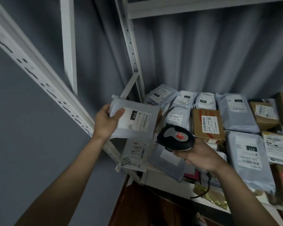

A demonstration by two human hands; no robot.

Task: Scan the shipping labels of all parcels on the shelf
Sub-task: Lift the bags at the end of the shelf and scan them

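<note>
The left hand [107,122] grips a flat grey plastic mailer parcel [134,120] by its left edge, thumb lying across the top face, and holds it raised at the left front corner of the white metal shelf [134,51]. Its white rectangular shipping label [136,121] faces up, with a black block printed "010", a barcode along the right side and a small square code near the lower edge. The right hand [200,158] is wrapped round the handle of a black handheld barcode scanner [176,138], whose grey top carries a red sticker; its head sits just beside the parcel's lower right corner. A black cable [206,188] hangs below that hand. On the shelf lie more grey mailers [247,159], one printed "231", and brown cardboard boxes [207,123], labels upward, in front of a grey curtain [203,54].
</note>
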